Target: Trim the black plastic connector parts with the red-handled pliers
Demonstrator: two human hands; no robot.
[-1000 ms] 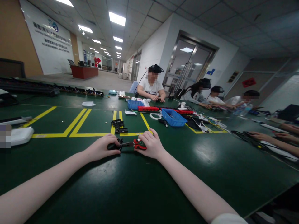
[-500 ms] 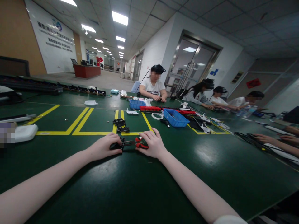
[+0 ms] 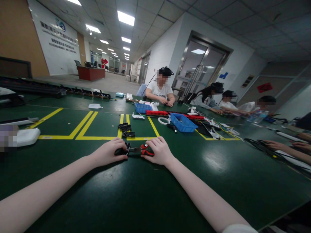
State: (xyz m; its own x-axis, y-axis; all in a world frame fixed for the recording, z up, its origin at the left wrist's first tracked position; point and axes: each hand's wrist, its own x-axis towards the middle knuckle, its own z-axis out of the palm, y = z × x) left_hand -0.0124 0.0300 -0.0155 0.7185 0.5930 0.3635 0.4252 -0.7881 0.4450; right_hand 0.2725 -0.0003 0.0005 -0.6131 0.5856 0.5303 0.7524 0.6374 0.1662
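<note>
On the green table [image 3: 145,194], just short of the yellow tape line [image 3: 97,138], a small black part [image 3: 120,150] sits pinched under the closed left hand [image 3: 108,153], while the right hand [image 3: 159,151] is clenched around the red handles of the pliers [image 3: 143,150], whose tips meet the part. The part looks small and mostly hidden by fingers, so a hard squeeze could likely make it slip or nip a fingertip. More black parts [image 3: 125,130] lie just beyond, with a blue bin [image 3: 182,123] farther right.
</note>
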